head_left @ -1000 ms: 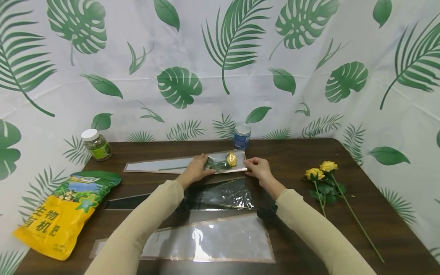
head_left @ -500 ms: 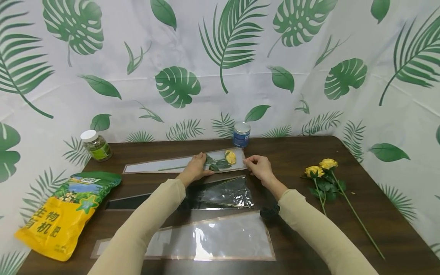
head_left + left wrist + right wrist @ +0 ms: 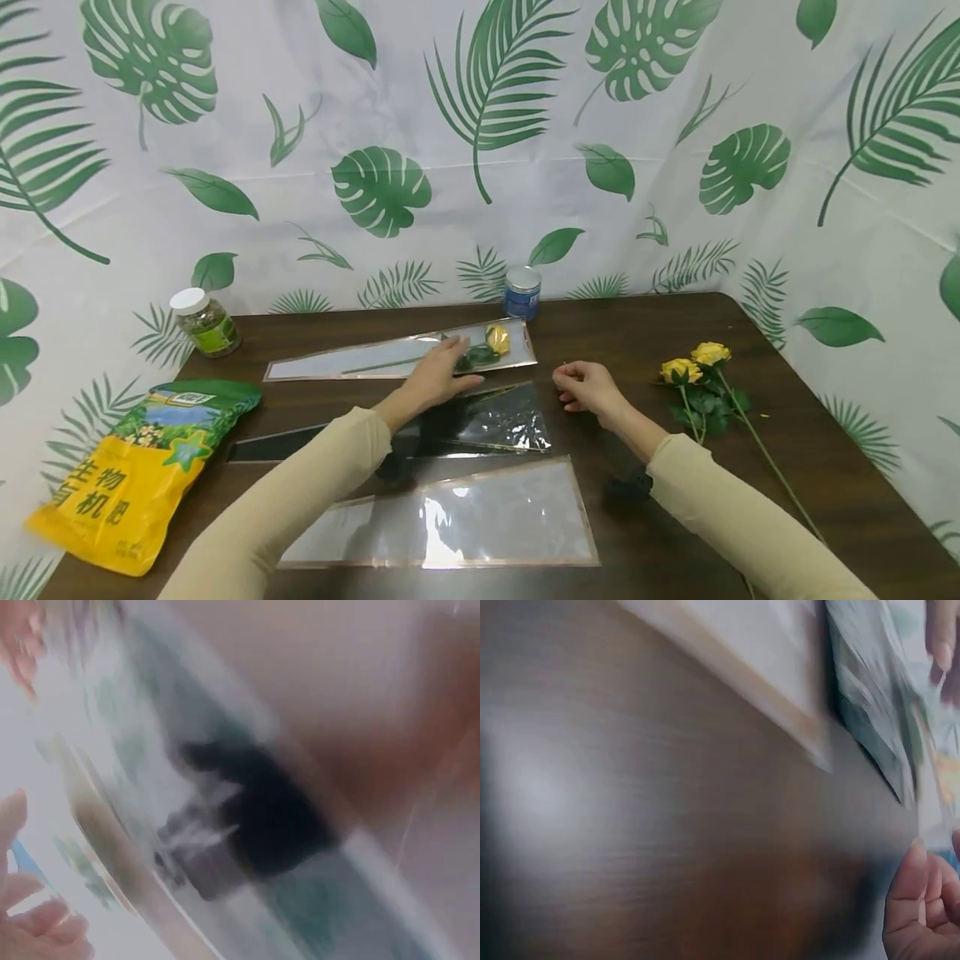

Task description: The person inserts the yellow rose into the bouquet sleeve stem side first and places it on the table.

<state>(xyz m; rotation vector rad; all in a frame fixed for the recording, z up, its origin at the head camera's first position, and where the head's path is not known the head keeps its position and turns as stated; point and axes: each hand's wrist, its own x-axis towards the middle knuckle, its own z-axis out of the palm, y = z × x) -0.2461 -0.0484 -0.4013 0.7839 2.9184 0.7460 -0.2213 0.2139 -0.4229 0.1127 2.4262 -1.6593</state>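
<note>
A yellow rose (image 3: 497, 339) with leaves and a long stem lies within a clear tapered flower sleeve (image 3: 300, 369) at the back of the table. My left hand (image 3: 437, 372) is over the middle of this sleeve, fingers extended beside the rose's leaves. To the right of the sleeve's wide end, my right hand (image 3: 592, 392) is apart from it, fingers loosely curled. In the right wrist view, a gap shows between the right hand's fingertips (image 3: 913, 859). The left wrist view is blurred, with the left hand (image 3: 41, 926) at its lower left.
A dark sleeve (image 3: 495, 421) and another clear sleeve (image 3: 510, 521) lie nearer the front. Two yellow roses (image 3: 680, 371) are on the right. A blue tin (image 3: 522, 293), a white-lidded jar (image 3: 206, 323) and a yellow-green bag (image 3: 112, 492) stand or lie around the edges.
My right hand has let go of the sleeve's wide end and moved right, toward me. My left hand has shifted slightly right, its fingers now straighter. The head view has shifted a little.
</note>
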